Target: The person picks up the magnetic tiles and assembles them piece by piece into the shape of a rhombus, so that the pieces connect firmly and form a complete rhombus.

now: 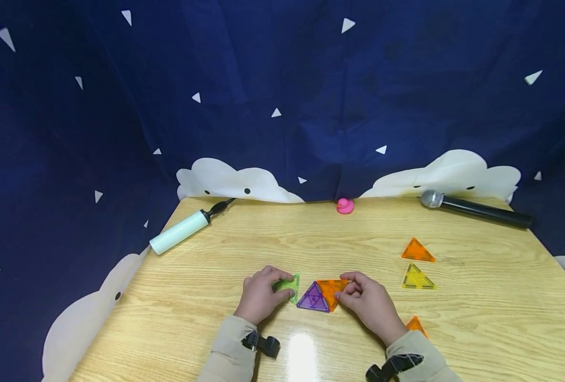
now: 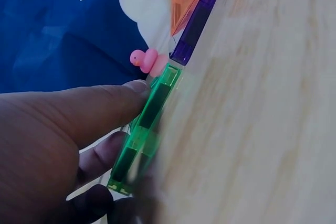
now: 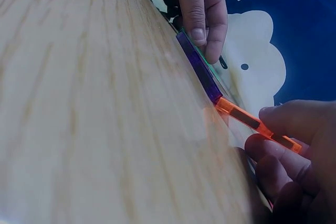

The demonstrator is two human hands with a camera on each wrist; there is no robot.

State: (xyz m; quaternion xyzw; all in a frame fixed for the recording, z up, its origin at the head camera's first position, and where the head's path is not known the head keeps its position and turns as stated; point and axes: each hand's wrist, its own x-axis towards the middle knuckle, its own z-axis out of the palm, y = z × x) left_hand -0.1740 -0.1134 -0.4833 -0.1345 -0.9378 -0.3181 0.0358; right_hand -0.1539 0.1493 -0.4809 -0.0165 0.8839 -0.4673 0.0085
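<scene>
My left hand (image 1: 260,295) pinches a green triangular magnetic tile (image 1: 287,285) between thumb and fingers, low over the wooden table. Just right of it lies a purple triangular tile (image 1: 313,300), with a narrow gap between the two in the head view. An orange triangular tile (image 1: 329,289) meets the purple one along its right side. My right hand (image 1: 372,306) holds this orange tile by its right corner, thumb and fingers on opposite faces. In the right wrist view, the orange tile (image 3: 247,117) stands at a slight angle to the purple tile (image 3: 198,66).
To the right lie another orange tile (image 1: 417,251), a yellow tile (image 1: 418,277) and an orange tile (image 1: 416,324) partly hidden by my right arm. Along the back are a pink duck (image 1: 345,206) and a microphone (image 1: 483,210). A light blue hand pump (image 1: 179,233) lies at left.
</scene>
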